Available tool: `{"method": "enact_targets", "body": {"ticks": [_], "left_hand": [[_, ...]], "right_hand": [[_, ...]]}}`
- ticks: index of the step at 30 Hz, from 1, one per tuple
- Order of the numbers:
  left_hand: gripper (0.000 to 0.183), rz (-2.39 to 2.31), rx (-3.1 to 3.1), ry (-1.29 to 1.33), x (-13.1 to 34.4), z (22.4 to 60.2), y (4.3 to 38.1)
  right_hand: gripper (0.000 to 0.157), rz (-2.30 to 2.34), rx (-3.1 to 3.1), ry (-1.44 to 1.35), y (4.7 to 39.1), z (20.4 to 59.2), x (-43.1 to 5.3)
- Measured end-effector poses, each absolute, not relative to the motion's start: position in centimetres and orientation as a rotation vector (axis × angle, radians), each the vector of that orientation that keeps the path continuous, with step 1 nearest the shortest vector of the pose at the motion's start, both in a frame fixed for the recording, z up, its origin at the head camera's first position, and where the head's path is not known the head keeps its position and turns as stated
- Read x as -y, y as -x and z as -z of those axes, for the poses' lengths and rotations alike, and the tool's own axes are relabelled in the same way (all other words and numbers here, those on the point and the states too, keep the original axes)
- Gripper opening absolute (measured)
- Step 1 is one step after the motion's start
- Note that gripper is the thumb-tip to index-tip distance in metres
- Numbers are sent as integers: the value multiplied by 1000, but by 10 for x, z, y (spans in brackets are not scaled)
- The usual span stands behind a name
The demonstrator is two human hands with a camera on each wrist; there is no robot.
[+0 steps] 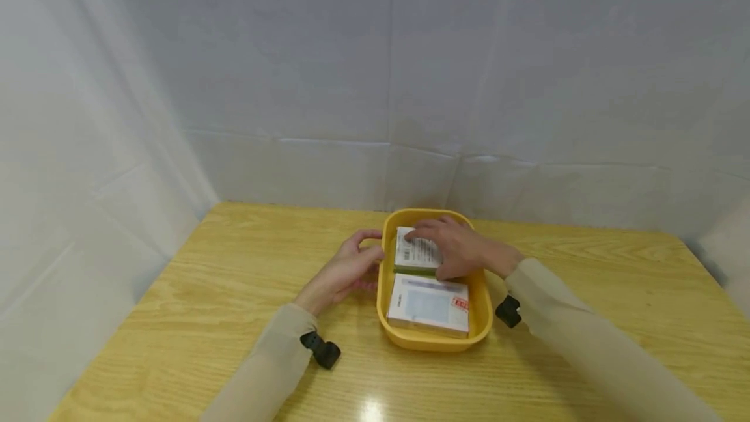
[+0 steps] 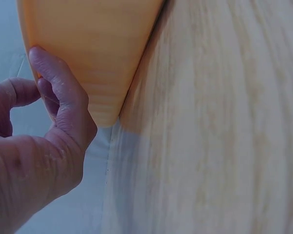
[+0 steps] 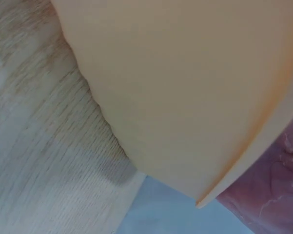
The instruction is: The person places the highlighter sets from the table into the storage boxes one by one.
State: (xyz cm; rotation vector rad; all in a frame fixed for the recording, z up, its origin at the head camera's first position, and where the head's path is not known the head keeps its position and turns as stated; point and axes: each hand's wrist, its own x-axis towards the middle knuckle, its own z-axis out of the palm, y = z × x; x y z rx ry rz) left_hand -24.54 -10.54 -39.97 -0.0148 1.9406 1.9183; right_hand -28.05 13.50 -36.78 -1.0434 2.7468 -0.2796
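Observation:
A yellow plastic basin (image 1: 430,345) stands on the table with two flat boxes inside. My left hand (image 1: 346,269) holds its left side, fingertips and thumb at the rim; in the left wrist view, bent fingers (image 2: 70,95) meet the outer wall just under the rim. Reaching in over the right side, my right hand (image 1: 459,249) grips the far box (image 1: 413,254), white with a barcode, printed text and a green edge. Its thumb is at the near edge, and the other fingers spread over the top and far side. Nearer lies a white box (image 1: 428,303) with a pale-blue panel and red stamp.
The wood-grain table (image 1: 234,305) extends on both sides of the basin. White sheeting (image 1: 328,174) hangs along its back edge and at the left. Black bands with small dark devices (image 1: 326,353) sit on both wrists, over beige sleeves.

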Motion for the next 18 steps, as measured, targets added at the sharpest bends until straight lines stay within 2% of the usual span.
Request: {"method": "enact_targets", "body": {"ticks": [18], "left_hand": [[56,-1905,-1949,26,106,400,245]], "right_hand": [[75,295,-2705,941,278,370,-133]]}}
